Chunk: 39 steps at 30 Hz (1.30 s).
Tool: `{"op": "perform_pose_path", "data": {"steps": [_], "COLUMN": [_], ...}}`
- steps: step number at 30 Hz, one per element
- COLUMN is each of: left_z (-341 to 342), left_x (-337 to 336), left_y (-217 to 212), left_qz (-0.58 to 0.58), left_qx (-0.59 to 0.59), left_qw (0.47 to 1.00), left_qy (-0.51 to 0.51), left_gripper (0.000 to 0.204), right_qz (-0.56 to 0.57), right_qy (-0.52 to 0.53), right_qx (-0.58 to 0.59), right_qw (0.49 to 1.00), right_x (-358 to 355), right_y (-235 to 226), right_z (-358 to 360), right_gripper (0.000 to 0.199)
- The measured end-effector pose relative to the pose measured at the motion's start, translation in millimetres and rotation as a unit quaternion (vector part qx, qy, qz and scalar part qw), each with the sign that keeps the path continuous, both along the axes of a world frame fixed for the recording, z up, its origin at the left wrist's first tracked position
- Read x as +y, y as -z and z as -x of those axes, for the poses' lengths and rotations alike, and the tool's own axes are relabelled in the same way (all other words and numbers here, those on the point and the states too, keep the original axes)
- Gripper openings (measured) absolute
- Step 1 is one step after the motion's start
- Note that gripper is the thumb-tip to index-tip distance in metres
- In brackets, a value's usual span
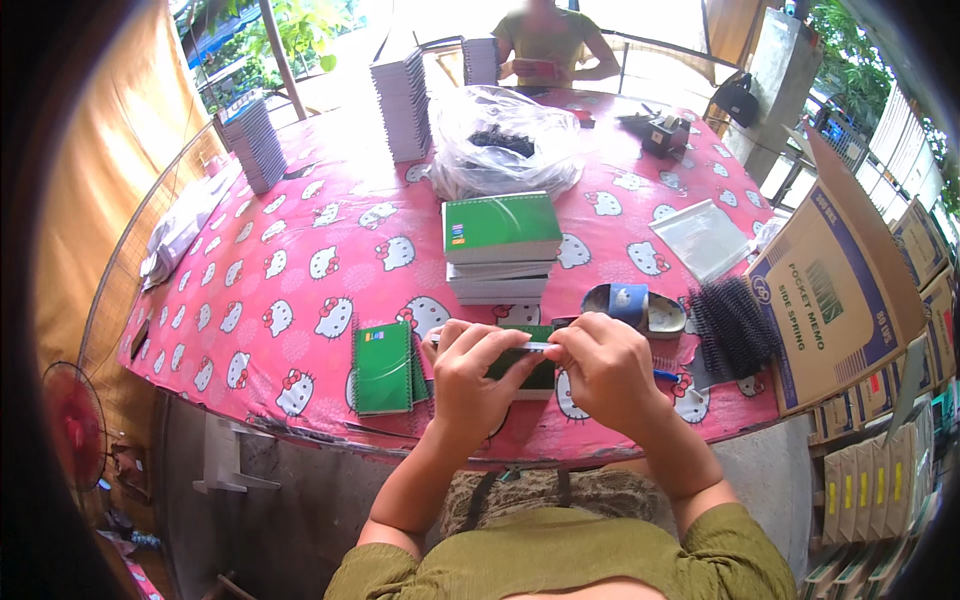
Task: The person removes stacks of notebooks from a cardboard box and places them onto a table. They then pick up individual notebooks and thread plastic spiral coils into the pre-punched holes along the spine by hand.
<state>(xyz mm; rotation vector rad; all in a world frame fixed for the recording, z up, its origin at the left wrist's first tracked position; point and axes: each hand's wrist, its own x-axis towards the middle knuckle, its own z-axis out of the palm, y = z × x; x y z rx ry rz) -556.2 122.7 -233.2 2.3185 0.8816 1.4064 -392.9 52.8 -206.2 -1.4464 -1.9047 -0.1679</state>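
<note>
Both my hands are closed at the near edge of the table. My left hand (468, 362) and my right hand (610, 368) pinch a small notebook (535, 346) from its two sides; its pale page edge shows between the fingers. Below them lies a dark green notebook cover (532, 382), partly hidden by the hands. Left of my left hand lie green spiral notebooks (383, 370), one overlapping another. Straight ahead stands a stack of green notebooks (502, 228). Beyond my right hand is a slipper (628, 302) with a blue strap, and a blue pen (664, 376) lies close by.
Black plastic spirals (735, 328) are heaped beside a large cardboard box (835, 290) at right. A clear plastic bag (505, 165) with black contents and tall notebook stacks (400, 105) stand farther back on the pink tablecloth (240, 330). Another person (552, 50) is across the table.
</note>
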Motion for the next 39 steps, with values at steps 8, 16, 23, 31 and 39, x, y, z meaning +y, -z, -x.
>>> {"op": "perform_pose_path", "data": {"steps": [8, 16, 23, 31, 39], "left_z": [10.3, 13.3, -2.3, -8.2, -2.3], "left_x": [-2.9, 2.9, 9.5, 20.9, 24.4], "left_y": [-8.2, -3.3, 0.6, -5.7, -3.5], "left_qz": [-0.009, -0.01, 0.051, 0.083, 0.058], "left_qx": [0.025, 0.053, 0.023, 0.032, -0.041], "left_qw": [0.999, 0.997, 0.994, 0.989, 0.997], "left_qy": [0.037, 0.05, 0.093, 0.119, 0.033], "left_gripper": [0.027, 0.031, 0.035, 0.038, 0.04], "right_qz": [0.263, 0.126, 0.165, 0.146, 0.244], "right_qy": [0.247, 0.128, -0.147, -0.142, -0.115], "right_qx": [-0.08, 0.116, 0.293, 0.268, 0.368], "right_qw": [0.929, 0.977, 0.93, 0.942, 0.89], "right_x": [-3.2, 12.5, 30.8, 47.0, 52.6], "right_y": [66.2, 79.3, 59.2, 53.3, 23.4], "right_z": [-154.8, -159.8, -121.0, -118.5, -95.8], "right_gripper": [0.051, 0.043, 0.031, 0.037, 0.047]}}
